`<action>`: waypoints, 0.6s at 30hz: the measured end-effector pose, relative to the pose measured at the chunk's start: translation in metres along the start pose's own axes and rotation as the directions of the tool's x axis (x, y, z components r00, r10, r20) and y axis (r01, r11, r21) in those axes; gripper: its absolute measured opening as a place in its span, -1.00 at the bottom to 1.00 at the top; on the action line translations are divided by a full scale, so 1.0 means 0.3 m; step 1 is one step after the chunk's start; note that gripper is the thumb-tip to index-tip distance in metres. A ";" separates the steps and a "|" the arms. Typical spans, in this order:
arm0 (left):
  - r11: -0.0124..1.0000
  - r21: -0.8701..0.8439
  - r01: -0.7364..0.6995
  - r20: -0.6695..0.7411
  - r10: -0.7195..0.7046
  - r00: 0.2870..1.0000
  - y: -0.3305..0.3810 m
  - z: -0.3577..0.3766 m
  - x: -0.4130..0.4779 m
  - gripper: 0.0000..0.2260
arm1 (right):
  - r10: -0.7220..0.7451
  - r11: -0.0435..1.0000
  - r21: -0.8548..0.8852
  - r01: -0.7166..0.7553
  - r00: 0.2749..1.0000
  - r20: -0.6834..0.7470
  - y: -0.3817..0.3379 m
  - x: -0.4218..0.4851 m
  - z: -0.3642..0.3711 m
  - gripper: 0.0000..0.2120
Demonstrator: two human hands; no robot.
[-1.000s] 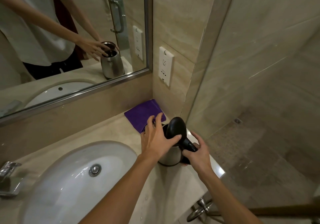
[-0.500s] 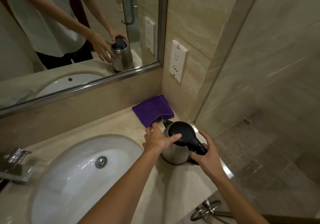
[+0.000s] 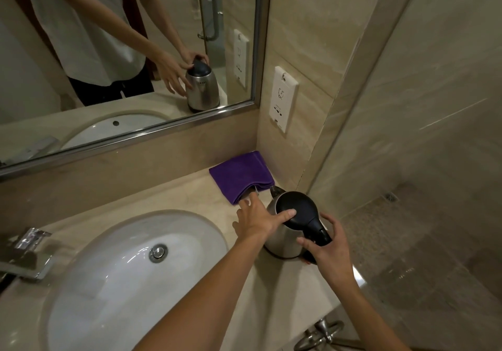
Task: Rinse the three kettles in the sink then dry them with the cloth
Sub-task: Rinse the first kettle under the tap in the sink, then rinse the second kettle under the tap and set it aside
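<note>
Holding: my right hand [image 3: 331, 247] has its thumb and fingers curled round the black plastic handle [image 3: 318, 233] of the round brushed-steel kettle [image 3: 282, 244].
Left hand: my left hand [image 3: 255, 219] is spread, not gripping. The thumb lies on the kettle's black domed lid [image 3: 298, 205] and the straight fingers reach past the steel side. The forefinger tip sits at the near edge of the cloth; I cannot tell whether it touches it.
Kettle: upright on the beige marble counter [image 3: 176, 193] with the lid down. Its spout [image 3: 275, 190] points away from me toward the corner. It stands just right of the sink and just in front of the cloth.
Cloth: a folded purple microfibre cloth [image 3: 241, 172] lies flat in the back corner of the counter, against the wall.
Sink: a white oval ceramic sink [image 3: 108, 282] is set into the counter on my left, with a chrome drain plug [image 3: 158, 252] at its bottom.
Tap: a square chrome tap [image 3: 25, 255] sits at the left edge, beside the basin.
Mirror: a steel-framed wall mirror [image 3: 163, 128] above the counter reflects the kettle with both hands on it.
Wall: a white rectangular socket plate [image 3: 282, 98] is fixed above the cloth.
Right side: a glass shower partition [image 3: 407, 160] with tiled floor behind it. A chrome towel ring [image 3: 320, 331] hangs below the counter edge.
</note>
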State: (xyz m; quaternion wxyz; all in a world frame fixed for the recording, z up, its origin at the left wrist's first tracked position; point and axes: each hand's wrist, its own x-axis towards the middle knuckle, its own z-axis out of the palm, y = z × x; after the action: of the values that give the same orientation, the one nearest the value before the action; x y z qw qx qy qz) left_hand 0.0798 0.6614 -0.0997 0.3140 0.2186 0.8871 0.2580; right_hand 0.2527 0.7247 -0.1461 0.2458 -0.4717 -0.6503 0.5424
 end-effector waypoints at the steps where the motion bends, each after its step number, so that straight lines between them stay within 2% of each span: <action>1: 1.000 0.002 -0.002 0.001 0.002 1.000 0.005 0.003 0.003 -0.01 | -0.006 1.000 -0.007 0.006 1.000 -0.004 0.000 0.003 -0.002 -0.25; 9: 0.994 0.050 -0.096 0.027 0.094 0.995 0.001 -0.014 0.000 -0.09 | -0.052 0.996 -0.076 0.055 0.998 0.042 0.009 0.013 -0.023 -0.22; 14: 0.958 0.205 -0.199 0.015 0.200 0.980 -0.064 -0.105 -0.049 -0.24 | -0.104 0.925 -0.362 0.119 0.993 0.060 -0.040 0.014 -0.052 -0.15; 18: 0.925 0.318 -0.205 -0.023 0.224 0.974 -0.161 -0.232 -0.100 -0.38 | -0.322 0.816 -0.476 0.328 0.942 0.096 -0.195 -0.013 0.001 -0.34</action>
State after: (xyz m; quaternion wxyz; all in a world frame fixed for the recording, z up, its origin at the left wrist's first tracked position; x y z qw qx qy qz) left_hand 0.0435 0.5854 -0.0685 0.2190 0.3539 0.8963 0.1528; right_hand 0.2338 0.7230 -0.0907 0.2048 -0.3971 -0.8375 0.3146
